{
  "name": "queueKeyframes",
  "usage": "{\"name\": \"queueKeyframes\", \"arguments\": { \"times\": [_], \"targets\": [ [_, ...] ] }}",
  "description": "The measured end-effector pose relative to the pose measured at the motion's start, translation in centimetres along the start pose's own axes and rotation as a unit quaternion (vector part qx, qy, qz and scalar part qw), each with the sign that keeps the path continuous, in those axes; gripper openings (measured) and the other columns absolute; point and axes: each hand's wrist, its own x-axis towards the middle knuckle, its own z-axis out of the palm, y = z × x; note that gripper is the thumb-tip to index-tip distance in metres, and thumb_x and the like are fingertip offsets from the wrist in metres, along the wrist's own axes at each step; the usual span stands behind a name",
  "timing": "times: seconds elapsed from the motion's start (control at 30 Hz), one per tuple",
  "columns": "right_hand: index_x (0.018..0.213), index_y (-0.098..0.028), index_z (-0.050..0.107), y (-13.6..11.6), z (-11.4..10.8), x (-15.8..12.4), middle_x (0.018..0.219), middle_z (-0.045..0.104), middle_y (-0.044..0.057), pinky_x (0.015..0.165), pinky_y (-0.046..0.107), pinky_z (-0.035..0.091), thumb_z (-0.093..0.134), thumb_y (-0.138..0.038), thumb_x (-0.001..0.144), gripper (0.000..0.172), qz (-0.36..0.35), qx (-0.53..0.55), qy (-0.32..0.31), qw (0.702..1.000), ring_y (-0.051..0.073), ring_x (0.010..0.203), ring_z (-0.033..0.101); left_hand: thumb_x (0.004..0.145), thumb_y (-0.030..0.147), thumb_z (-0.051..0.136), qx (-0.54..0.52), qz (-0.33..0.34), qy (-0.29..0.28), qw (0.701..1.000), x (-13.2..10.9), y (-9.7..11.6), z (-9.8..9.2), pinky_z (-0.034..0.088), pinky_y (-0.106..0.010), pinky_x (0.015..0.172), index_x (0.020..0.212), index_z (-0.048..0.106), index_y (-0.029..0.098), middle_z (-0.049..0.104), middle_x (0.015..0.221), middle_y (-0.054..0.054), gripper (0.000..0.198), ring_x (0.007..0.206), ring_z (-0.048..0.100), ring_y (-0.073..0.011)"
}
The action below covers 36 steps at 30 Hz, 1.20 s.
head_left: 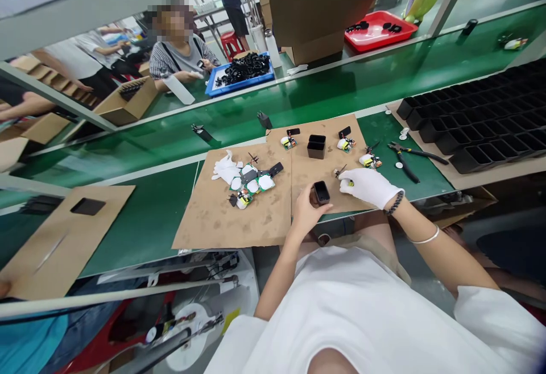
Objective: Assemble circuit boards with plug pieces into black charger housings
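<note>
My bare left hand (307,213) grips a small black open-topped plastic case (321,192) above the front edge of the cardboard sheet (239,225). To its right, my right hand (370,187), in a white glove, pinches a small circuit board (348,182), mostly hidden by the fingers. Beyond the hands stand dark upright cases (316,146) side by side. Small circuit boards with yellow and white parts, such as one board (346,145), lie around them. On the left are a cluster of boards and white discs (252,183) and a crumpled white glove (226,167).
Pliers (410,155) with black and yellow handles lie at the right, beside rows of black cases (478,118). A green conveyor belt (230,123) runs behind, carrying several black parts. Across it, a person (181,50) sits by a blue tray (243,85); a red tray (377,36) stands farther right.
</note>
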Motion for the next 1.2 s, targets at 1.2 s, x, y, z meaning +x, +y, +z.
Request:
{"name": "queueKeyframes", "arguments": {
  "times": [1.2],
  "targets": [
    [0.105,-0.025,0.061,-6.4,-0.4,-8.4,0.103,0.063,0.001,0.094,0.033,0.055,0.082,-0.030,0.072,0.040,-0.135,0.667,0.445,0.581,0.017,0.100,0.067,0.077,0.020,0.076,-0.208,0.173,0.160,0.949,-2.2,10.9,-2.1,0.056,-0.029,0.084,0.103,0.050,0.021,0.070,0.108,-0.007,0.036,0.100,0.069,-0.0166]
  ]
}}
